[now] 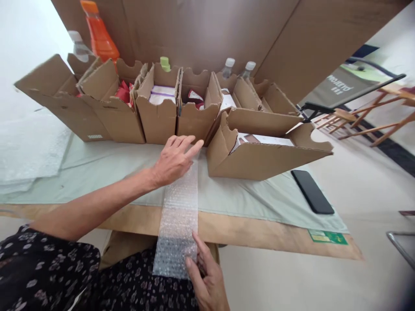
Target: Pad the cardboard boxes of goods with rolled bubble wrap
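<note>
A long strip of bubble wrap [180,205] lies across the green cloth and hangs over the table's front edge toward my lap. My left hand [175,160] is over its far end, palm down with the fingers stretched out, close to the cardboard boxes. Whether the palm presses on the strip is hidden. Near the strip's lower right edge, my right hand [207,276] has the bubble wrap between thumb and fingers. Just right of my left hand stands a cardboard file box [240,160] with a white printed packet [264,139] inside.
Several open cardboard boxes [160,123] stand in a row behind, holding packets and bottles, including an orange bottle [102,41]. More bubble wrap [29,147] lies at left. A black phone [311,191] is near the right edge of the table [246,229]. Folding chairs stand beyond.
</note>
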`<state>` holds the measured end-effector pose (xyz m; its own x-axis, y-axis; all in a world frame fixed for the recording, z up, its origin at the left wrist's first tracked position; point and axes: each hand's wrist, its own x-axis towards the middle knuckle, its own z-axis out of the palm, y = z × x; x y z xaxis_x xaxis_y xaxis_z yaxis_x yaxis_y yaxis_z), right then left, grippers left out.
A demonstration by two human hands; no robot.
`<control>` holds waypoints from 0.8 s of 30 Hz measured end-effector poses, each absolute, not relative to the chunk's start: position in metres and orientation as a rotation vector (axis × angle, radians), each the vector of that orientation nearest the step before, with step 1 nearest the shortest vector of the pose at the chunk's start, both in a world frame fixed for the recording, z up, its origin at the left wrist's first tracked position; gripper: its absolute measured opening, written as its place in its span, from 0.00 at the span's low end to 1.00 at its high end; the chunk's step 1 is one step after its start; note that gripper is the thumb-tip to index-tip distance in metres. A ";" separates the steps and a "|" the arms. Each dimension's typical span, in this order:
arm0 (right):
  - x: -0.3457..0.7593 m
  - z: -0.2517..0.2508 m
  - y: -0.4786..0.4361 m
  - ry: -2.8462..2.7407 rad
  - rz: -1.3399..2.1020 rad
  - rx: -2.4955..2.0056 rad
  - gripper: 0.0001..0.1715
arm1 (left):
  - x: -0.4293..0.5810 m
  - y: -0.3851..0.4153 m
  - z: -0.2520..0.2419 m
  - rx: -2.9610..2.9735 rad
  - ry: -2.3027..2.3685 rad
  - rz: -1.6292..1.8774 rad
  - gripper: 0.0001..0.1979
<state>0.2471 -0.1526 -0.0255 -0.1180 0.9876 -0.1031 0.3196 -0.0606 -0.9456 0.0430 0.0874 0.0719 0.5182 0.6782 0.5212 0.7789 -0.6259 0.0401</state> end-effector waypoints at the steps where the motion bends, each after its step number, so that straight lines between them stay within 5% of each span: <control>1: 0.250 -0.022 -0.151 -1.535 1.214 -1.416 0.24 | 0.042 0.071 0.065 -2.646 -1.211 -0.826 0.24; 6: 0.268 0.011 -0.128 -1.519 1.497 -1.195 0.16 | 0.009 -0.018 0.038 -3.455 -1.368 -0.957 0.21; 13: 0.238 0.026 -0.050 -0.984 1.639 -0.967 0.32 | -0.003 -0.040 0.019 -3.165 -2.128 -1.817 0.30; 19: 0.223 0.009 -0.029 -0.900 1.651 -1.115 0.48 | 0.014 -0.036 0.011 -2.574 -2.181 -1.400 0.30; 24: 0.232 0.010 -0.039 -1.090 1.562 -1.113 0.32 | 0.021 -0.034 0.006 -2.434 -1.915 -1.143 0.22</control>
